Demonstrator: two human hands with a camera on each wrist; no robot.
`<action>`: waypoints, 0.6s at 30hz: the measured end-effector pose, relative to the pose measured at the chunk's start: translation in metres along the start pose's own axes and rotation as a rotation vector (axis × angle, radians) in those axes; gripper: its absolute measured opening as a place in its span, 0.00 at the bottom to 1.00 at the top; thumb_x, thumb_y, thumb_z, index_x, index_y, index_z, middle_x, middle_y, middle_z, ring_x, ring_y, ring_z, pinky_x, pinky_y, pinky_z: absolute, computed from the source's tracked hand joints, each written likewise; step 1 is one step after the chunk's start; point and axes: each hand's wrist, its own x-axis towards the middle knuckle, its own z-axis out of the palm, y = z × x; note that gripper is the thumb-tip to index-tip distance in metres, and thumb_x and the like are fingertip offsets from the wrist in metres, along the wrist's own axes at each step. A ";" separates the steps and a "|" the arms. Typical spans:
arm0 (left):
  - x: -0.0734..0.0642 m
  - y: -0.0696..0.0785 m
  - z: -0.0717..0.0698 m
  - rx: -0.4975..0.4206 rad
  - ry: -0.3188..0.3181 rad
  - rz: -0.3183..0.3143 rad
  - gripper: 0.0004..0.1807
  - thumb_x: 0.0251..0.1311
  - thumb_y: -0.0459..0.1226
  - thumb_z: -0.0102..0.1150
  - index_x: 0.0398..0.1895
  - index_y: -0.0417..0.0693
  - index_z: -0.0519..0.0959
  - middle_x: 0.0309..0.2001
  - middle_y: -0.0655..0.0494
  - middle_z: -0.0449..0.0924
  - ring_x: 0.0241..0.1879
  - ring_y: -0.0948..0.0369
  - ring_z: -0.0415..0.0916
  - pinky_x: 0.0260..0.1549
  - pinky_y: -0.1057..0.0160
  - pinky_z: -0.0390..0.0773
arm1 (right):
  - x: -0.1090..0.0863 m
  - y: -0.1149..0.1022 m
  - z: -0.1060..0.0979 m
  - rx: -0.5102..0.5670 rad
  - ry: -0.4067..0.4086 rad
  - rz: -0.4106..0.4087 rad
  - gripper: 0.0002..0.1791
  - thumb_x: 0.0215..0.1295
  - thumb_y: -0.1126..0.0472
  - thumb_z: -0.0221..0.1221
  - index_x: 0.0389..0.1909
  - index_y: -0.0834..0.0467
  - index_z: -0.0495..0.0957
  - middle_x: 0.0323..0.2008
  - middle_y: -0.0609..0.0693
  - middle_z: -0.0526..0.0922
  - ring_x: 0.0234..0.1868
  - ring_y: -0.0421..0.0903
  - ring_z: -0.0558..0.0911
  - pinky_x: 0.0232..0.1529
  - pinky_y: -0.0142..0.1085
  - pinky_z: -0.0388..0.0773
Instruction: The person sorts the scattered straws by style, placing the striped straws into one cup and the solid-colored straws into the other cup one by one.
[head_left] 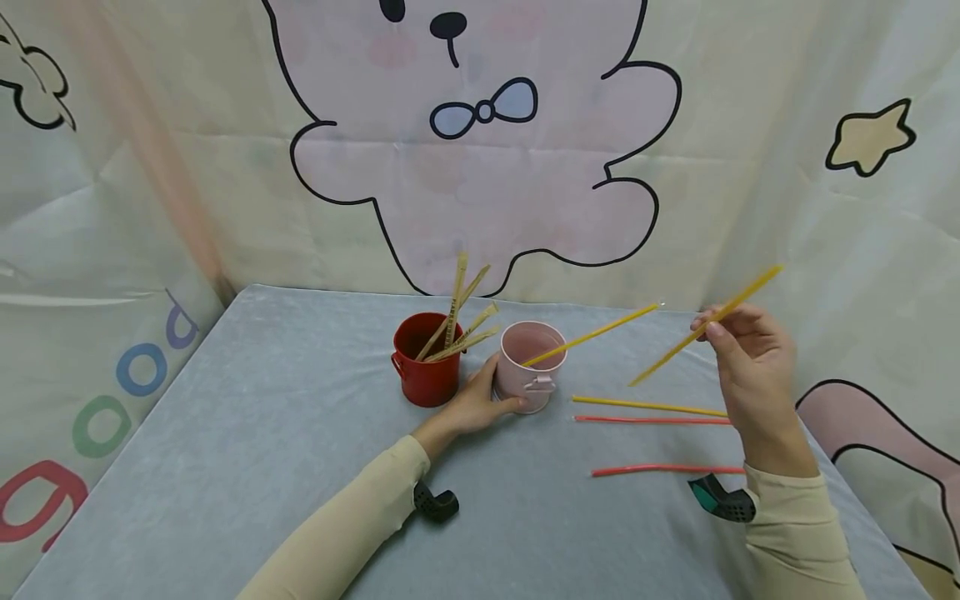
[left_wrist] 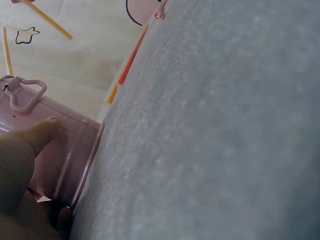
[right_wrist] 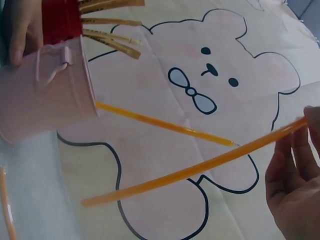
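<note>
My left hand [head_left: 474, 398] holds the small pink bucket [head_left: 517, 385] low on its side, thumb in front and fingers behind it. One yellow straw [head_left: 600, 335] leans out of this bucket to the right. Raised at the right, my right hand [head_left: 757, 367] pinches another yellow straw [head_left: 750, 290] between thumb and fingers, slanting down to the left. In the right wrist view the held straw [right_wrist: 190, 171] passes close to the one leaning from the bucket. Left of the pink bucket, a red bucket [head_left: 427, 387] contains several paper-wrapped sticks [head_left: 459, 292].
On the grey-blue cloth [head_left: 300, 417] right of the buckets lie a yellow straw [head_left: 645, 406] and two red straws [head_left: 652, 470], partly hidden by the right arm. A printed curtain [head_left: 480, 183] hangs behind the table.
</note>
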 end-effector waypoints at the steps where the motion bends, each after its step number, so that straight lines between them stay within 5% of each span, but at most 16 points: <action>1: 0.000 0.000 0.000 0.002 0.000 -0.004 0.49 0.63 0.48 0.68 0.81 0.56 0.49 0.79 0.55 0.58 0.78 0.56 0.54 0.78 0.47 0.56 | 0.000 -0.001 0.001 0.028 0.023 -0.014 0.13 0.66 0.87 0.44 0.44 0.78 0.74 0.39 0.62 0.86 0.42 0.53 0.85 0.46 0.36 0.83; 12: -0.002 0.001 -0.001 0.006 -0.005 -0.005 0.50 0.62 0.49 0.68 0.81 0.57 0.48 0.79 0.55 0.57 0.79 0.56 0.54 0.78 0.47 0.56 | 0.003 -0.013 0.015 0.169 0.226 -0.084 0.09 0.68 0.85 0.46 0.43 0.79 0.73 0.35 0.65 0.82 0.38 0.57 0.84 0.41 0.38 0.84; 18: -0.003 0.004 -0.001 0.006 -0.007 -0.005 0.49 0.63 0.49 0.68 0.81 0.57 0.48 0.79 0.56 0.57 0.79 0.56 0.53 0.78 0.47 0.56 | 0.002 -0.015 0.020 0.193 0.239 -0.059 0.09 0.69 0.84 0.46 0.42 0.78 0.73 0.35 0.66 0.82 0.37 0.58 0.83 0.40 0.40 0.85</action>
